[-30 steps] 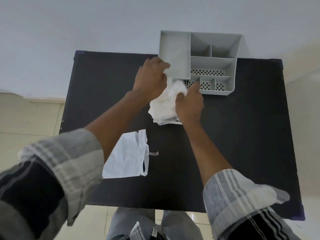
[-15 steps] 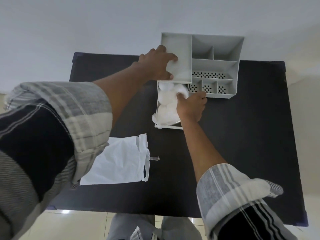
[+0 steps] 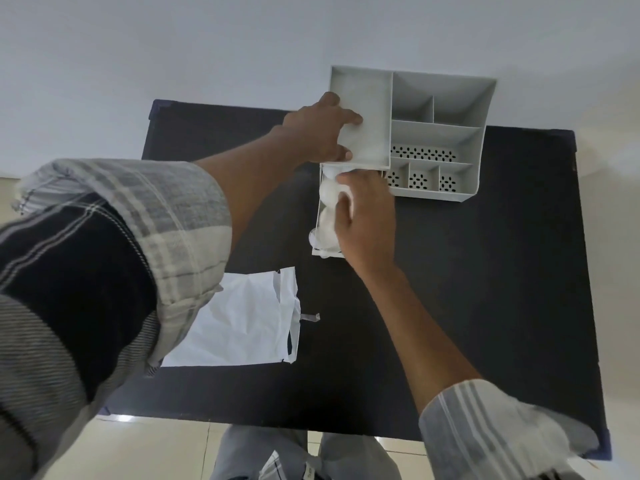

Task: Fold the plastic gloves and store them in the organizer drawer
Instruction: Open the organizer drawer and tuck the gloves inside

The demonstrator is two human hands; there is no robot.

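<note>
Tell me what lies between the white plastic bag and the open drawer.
Head view: only bare black table separates the flat white plastic bag from the open drawer.

Left hand (image 3: pixel 320 131) gripping grey organizer (image 3: pixel 433 133), right hand (image 3: pixel 363 216) pressing plastic gloves (image 3: pixel 327 216) into open drawer (image 3: pixel 317 251) — black table (image 3: pixel 485 289)

Grey organizer (image 3: pixel 436 133) is sitting at the far edge of the surface (image 3: pixel 485 271), compartments open on top. Its drawer (image 3: pixel 316 233) is sticking out toward the person, lower left. Crumpled white plastic gloves (image 3: pixel 327 216) are lying bunched inside it, slightly overhanging the front edge.
</note>
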